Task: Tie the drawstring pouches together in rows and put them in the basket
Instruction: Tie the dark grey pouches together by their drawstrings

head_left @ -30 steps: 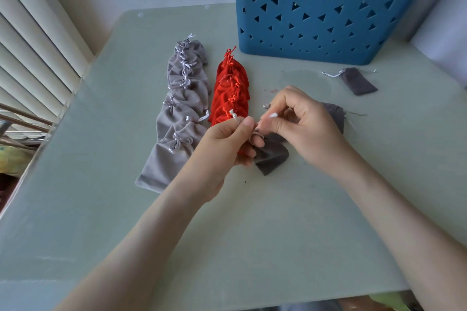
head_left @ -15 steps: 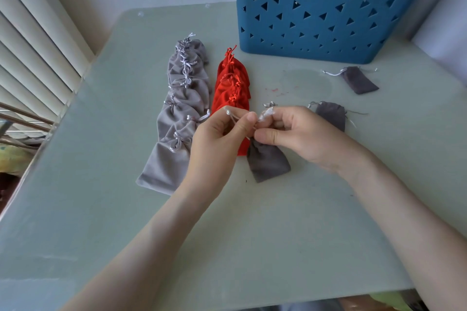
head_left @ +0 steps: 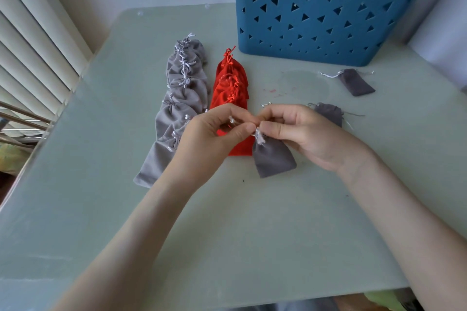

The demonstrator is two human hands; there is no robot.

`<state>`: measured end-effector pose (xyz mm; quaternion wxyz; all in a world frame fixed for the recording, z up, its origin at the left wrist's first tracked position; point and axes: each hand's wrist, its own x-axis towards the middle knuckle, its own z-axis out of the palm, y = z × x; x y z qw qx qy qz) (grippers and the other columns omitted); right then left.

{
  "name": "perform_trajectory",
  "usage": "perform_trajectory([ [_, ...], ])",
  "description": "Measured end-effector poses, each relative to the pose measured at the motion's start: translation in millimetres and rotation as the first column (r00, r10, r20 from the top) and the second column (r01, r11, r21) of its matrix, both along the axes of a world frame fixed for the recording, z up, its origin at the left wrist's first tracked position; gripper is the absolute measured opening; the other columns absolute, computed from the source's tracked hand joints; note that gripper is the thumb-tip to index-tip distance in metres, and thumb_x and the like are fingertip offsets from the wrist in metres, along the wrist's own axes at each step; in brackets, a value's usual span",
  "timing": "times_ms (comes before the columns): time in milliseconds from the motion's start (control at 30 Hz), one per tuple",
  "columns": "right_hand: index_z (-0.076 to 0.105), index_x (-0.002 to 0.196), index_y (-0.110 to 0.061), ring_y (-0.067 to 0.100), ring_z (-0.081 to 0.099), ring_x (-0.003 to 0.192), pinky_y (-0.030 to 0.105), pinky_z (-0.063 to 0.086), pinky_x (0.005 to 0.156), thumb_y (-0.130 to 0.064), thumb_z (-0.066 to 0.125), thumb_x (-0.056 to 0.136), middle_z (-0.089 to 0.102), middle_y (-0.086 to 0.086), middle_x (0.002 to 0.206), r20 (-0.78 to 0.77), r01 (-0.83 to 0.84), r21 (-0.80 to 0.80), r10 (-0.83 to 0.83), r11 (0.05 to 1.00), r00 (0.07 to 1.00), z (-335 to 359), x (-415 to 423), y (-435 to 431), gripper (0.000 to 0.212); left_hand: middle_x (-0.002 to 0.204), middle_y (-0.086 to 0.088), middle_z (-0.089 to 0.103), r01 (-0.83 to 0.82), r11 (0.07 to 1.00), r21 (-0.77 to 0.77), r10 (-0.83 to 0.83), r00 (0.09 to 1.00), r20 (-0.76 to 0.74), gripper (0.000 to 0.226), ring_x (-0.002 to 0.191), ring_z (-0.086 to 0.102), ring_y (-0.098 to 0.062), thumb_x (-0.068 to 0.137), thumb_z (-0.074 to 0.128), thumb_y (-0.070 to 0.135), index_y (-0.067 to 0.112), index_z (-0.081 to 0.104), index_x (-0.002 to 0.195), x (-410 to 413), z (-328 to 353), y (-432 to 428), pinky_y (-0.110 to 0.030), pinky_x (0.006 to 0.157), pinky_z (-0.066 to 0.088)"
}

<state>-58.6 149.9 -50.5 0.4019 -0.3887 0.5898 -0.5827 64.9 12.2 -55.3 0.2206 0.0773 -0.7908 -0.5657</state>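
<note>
head view: two bare forearms reach over the pale green table [head_left: 227, 235]. the left hand [head_left: 209, 134] and right hand [head_left: 303, 131] meet at its middle, fingers curled, each thumb and forefinger pinching the white drawstring [head_left: 259, 135] at the gathered neck of one dark grey pouch [head_left: 274, 159], whose body lies flat on the table below the knuckles. there are three dark grey pouches in all: a second dark grey pouch [head_left: 328, 112] lies just behind the right hand, and a third dark grey pouch [head_left: 357, 82] lies farther back on the right. left of the hands lie two tied rows: one row of light grey pouches [head_left: 177, 113] and, beside it, one row of red pouches [head_left: 231, 86], whose near end is hidden by the left hand. the pouches in each row overlap too much to count. one blue basket [head_left: 316, 20] with triangular holes stands at the far edge.
</note>
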Motion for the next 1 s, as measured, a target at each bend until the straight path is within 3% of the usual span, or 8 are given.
perform_trajectory([
  [133,0.062,0.083,-0.013,0.007,0.057,0.079,0.018,0.045,0.077,-0.011,0.063,0.088,0.063,-0.004,0.078,-0.164,0.072,0.061,-0.061,0.996,0.985,-2,-1,-1,0.006,0.078,0.003,0.062,-0.201,0.876,-0.439,0.2,0.979,-0.05,0.014,0.077,0.054,-0.009,0.081,0.069,0.012,0.014,0.061,0.093,-2,-3,5,-0.015,0.069,0.04],
  [267,0.06,0.081,-0.017,0.007,0.056,0.079,0.019,0.046,0.077,-0.008,0.064,0.087,0.061,-0.003,0.079,-0.247,0.083,0.103,-0.056,0.991,0.967,-5,3,-6,0.011,0.07,-0.005,0.06,-0.24,0.643,-0.728,0.187,0.97,-0.154,0.008,0.07,0.048,-0.023,0.08,0.057,0.009,0.006,0.063,0.084,-12,-14,7,-0.028,0.066,0.037],
  [367,0.061,0.086,-0.019,0.011,0.057,0.082,0.027,0.045,0.081,-0.014,0.063,0.088,0.063,0.0,0.082,-0.182,0.117,0.086,-0.1,0.989,0.978,-6,3,-8,0.005,0.07,-0.008,0.06,-0.312,0.592,-0.743,0.238,0.949,-0.209,0.013,0.067,0.05,-0.03,0.084,0.05,0.013,0.005,0.06,0.08,-12,-17,7,-0.04,0.064,0.039],
  [500,0.067,0.099,-0.024,0.015,0.057,0.089,0.033,0.042,0.086,-0.028,0.051,0.091,0.066,-0.002,0.088,-0.043,0.112,0.031,-0.11,0.993,0.993,-7,6,-10,0.018,0.072,-0.008,0.059,-0.348,0.606,-0.716,0.205,0.937,-0.282,0.011,0.072,0.042,-0.021,0.086,0.052,0.012,0.004,0.06,0.082,-9,-14,7,-0.037,0.067,0.038],
  [600,0.07,0.097,-0.019,0.02,0.053,0.094,0.041,0.038,0.093,-0.032,0.054,0.091,0.064,0.008,0.095,-0.033,0.087,0.041,-0.086,0.995,0.996,-8,6,-11,0.021,0.074,-0.008,0.06,-0.345,0.611,-0.712,0.19,0.938,-0.291,0.014,0.073,0.041,-0.02,0.089,0.053,0.014,0.004,0.06,0.081,-9,-14,7,-0.036,0.067,0.039],
  [800,0.069,0.095,-0.018,0.022,0.052,0.087,0.028,0.043,0.08,-0.023,0.06,0.084,0.065,0.004,0.086,0.006,0.059,0.023,-0.059,0.998,0.998,-7,-1,-7,0.015,0.073,-0.008,0.061,-0.368,0.604,-0.707,0.168,0.926,-0.339,0.011,0.074,0.041,-0.019,0.089,0.057,0.01,0.003,0.062,0.083,-6,-15,9,-0.034,0.067,0.039],
  [900,0.067,0.094,-0.017,0.01,0.061,0.083,0.021,0.048,0.077,-0.013,0.062,0.085,0.069,-0.003,0.083,-0.025,0.074,-0.011,-0.074,0.997,0.997,-6,-1,-7,0.011,0.073,-0.008,0.06,-0.362,0.574,-0.735,0.187,0.931,-0.313,0.013,0.073,0.041,-0.02,0.09,0.054,0.012,0.004,0.063,0.085,-7,-17,9,-0.036,0.067,0.039],
  [1000,0.064,0.093,-0.017,0.008,0.06,0.082,0.022,0.047,0.078,0.002,0.056,0.089,0.068,-0.005,0.082,-0.093,0.1,0.001,-0.099,0.995,0.991,-5,-1,-7,0.021,0.072,-0.008,0.058,-0.358,0.563,-0.745,0.198,0.934,-0.299,0.016,0.072,0.041,-0.022,0.09,0.051,0.014,0.004,0.062,0.084,-7,-17,10,-0.038,0.065,0.039],
])
